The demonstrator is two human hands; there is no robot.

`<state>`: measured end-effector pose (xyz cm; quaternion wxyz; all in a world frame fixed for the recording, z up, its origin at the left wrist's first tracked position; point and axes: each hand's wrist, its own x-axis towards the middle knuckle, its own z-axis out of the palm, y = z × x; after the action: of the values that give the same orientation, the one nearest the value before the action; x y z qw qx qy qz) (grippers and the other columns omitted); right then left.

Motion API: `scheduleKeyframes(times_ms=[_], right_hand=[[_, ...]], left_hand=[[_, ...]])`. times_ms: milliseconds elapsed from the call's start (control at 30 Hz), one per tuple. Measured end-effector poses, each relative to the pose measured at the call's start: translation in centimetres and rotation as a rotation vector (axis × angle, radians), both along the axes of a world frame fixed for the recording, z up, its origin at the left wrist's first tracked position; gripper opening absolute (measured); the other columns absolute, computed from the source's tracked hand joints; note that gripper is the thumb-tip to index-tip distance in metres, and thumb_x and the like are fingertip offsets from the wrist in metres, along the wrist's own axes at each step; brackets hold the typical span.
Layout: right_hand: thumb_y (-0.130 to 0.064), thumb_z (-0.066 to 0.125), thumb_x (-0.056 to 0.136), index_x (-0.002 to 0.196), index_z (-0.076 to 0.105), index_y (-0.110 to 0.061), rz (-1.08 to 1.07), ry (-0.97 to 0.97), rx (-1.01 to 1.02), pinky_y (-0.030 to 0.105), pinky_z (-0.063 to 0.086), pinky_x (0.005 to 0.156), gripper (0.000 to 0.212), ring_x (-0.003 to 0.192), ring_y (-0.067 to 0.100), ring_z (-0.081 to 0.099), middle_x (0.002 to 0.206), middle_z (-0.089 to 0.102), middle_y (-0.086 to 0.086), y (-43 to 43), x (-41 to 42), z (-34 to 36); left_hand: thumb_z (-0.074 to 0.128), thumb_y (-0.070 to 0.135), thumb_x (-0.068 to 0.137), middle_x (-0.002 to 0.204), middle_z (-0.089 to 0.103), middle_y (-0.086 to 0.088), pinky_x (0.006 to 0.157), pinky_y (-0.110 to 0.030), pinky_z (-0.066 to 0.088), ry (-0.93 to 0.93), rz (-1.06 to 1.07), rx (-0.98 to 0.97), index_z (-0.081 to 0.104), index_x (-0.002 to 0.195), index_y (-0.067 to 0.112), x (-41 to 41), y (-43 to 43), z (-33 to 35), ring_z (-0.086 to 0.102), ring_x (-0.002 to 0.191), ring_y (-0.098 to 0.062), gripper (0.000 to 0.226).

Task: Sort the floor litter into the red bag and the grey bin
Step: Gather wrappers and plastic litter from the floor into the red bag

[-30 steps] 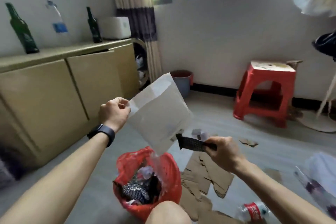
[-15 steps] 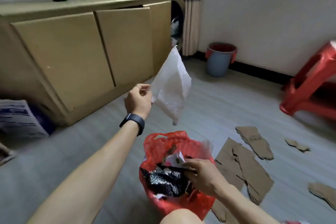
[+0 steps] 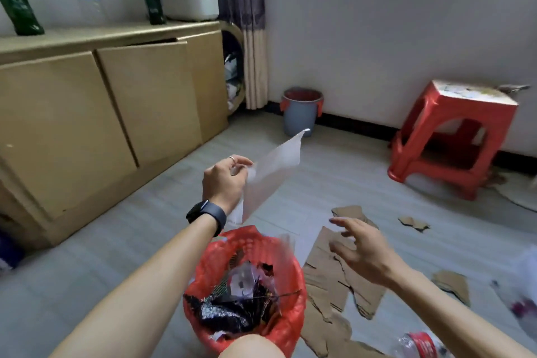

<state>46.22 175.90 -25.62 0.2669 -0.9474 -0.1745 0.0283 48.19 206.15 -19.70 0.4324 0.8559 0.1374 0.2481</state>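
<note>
One flimsy white sheet (image 3: 273,174) (left hand (image 3: 223,183))

The thin translucent white plastic sheet (image 3: 276,174) you hold looks smooth and faintly glossy. Below it, the crinkled red plastic bag (image 3: 290,325) is thin and slightly shiny, with glossy black foil-like wrappers (image 3: 226,314) inside. The torn brown cardboard pieces (image 3: 322,276) beside you are matt and rough at the edges. The round grey plastic bin (image 3: 299,119) looks smooth and dull. The red plastic stool (image 3: 465,112) is glossy, and the green glass bottle (image 3: 17,9) gleams.
</note>
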Motion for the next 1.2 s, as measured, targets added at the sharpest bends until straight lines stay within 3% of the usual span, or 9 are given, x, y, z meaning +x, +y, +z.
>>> scheduleKeyframes(times_ms=[133,300,367,467,633,700,800,1000,1200], right_hand=[[-0.039,0.075,0.083,0.146,0.042,-0.019,-0.261,-0.129,0.185,0.038,0.054,0.088,0.074,0.102,0.015,0.063,0.141,0.052,0.005,-6.8,-0.2,5.0],[-0.048,0.08,0.076,0.155,0.014,-0.035,-0.535,-0.124,0.392,0.03,0.041,0.083,0.104,0.09,0.005,0.061,0.158,0.028,0.0,-14.9,-3.3,8.3],[-0.05,0.08,0.074,0.154,0.011,-0.042,-0.582,-0.107,0.452,0.03,0.039,0.086,0.106,0.088,0.001,0.062,0.159,0.027,-0.006,-17.5,-5.0,8.1],[-0.054,0.081,0.07,0.152,0.016,-0.046,-0.621,-0.067,0.571,0.031,0.044,0.089,0.105,0.103,0.013,0.063,0.157,0.031,-0.01,-20.5,-6.7,7.4],[-0.05,0.087,0.064,0.14,0.048,-0.034,-0.552,0.117,0.608,0.031,0.05,0.091,0.087,0.111,0.018,0.061,0.127,0.061,-0.01,-24.2,-8.5,6.2],[-0.05,0.087,0.064,0.116,0.07,-0.021,-0.507,0.217,0.587,0.028,0.051,0.084,0.062,0.096,0.019,0.069,0.1,0.074,-0.002,-25.2,-9.1,5.8],[-0.059,0.078,0.071,0.081,0.075,-0.01,-0.463,0.235,0.535,0.024,0.042,0.066,0.05,0.068,0.016,0.059,0.073,0.068,0.012,-25.8,-9.8,5.3],[-0.037,0.081,0.078,0.087,0.075,-0.028,-0.458,0.333,0.626,0.026,0.051,0.072,0.014,0.082,0.01,0.071,0.089,0.076,-0.008,-25.6,-10.4,5.5],[-0.03,0.072,0.089,0.092,0.077,-0.021,-0.523,0.243,0.634,0.025,0.043,0.055,0.011,0.063,0.01,0.057,0.078,0.073,-0.004,-24.5,-10.0,4.6]], left_hand=[[0.064,0.02,0.083,0.068,0.07,0.006,0.065,-0.028,0.053,-0.06,-0.177,0.109,0.073,0.081,0.033,0.8,-6.0,3.5,0.066,0.069,-0.013,0.016],[0.062,0.02,0.085,0.074,0.069,0.016,0.061,-0.001,0.037,-0.065,-0.394,0.123,0.072,0.079,0.037,0.7,-15.3,5.0,0.059,0.071,0.008,0.02],[0.061,0.021,0.085,0.077,0.071,0.016,0.062,-0.001,0.038,-0.034,-0.468,0.118,0.072,0.079,0.037,0.2,-18.8,4.4,0.062,0.075,0.005,0.02],[0.061,0.021,0.084,0.079,0.071,0.017,0.064,-0.012,0.048,0.023,-0.564,0.088,0.072,0.078,0.039,-0.3,-22.5,3.1,0.063,0.074,0.002,0.022],[0.061,0.014,0.085,0.077,0.073,0.017,0.062,-0.037,0.06,0.137,-0.684,-0.08,0.074,0.078,0.038,-0.8,-25.2,0.2,0.067,0.068,-0.012,0.029],[0.062,0.01,0.084,0.078,0.074,0.01,0.061,-0.042,0.061,0.192,-0.722,-0.174,0.075,0.079,0.034,-0.7,-25.4,-0.4,0.066,0.069,-0.016,0.028],[0.064,0.016,0.078,0.083,0.075,-0.001,0.063,-0.047,0.058,0.236,-0.726,-0.32,0.075,0.085,0.028,-0.4,-25.7,-1.0,0.067,0.073,-0.021,0.017],[0.066,0.001,0.087,0.094,0.073,-0.013,0.065,-0.036,0.057,0.358,-0.664,-0.552,0.07,0.097,0.01,-0.2,-26.2,-1.1,0.065,0.071,-0.021,0.014],[0.071,0.018,0.088,0.104,0.072,-0.012,0.067,-0.036,0.06,0.432,-0.68,-0.684,0.065,0.111,0.012,-0.4,-26.2,-1.2,0.069,0.081,-0.023,0.025]])
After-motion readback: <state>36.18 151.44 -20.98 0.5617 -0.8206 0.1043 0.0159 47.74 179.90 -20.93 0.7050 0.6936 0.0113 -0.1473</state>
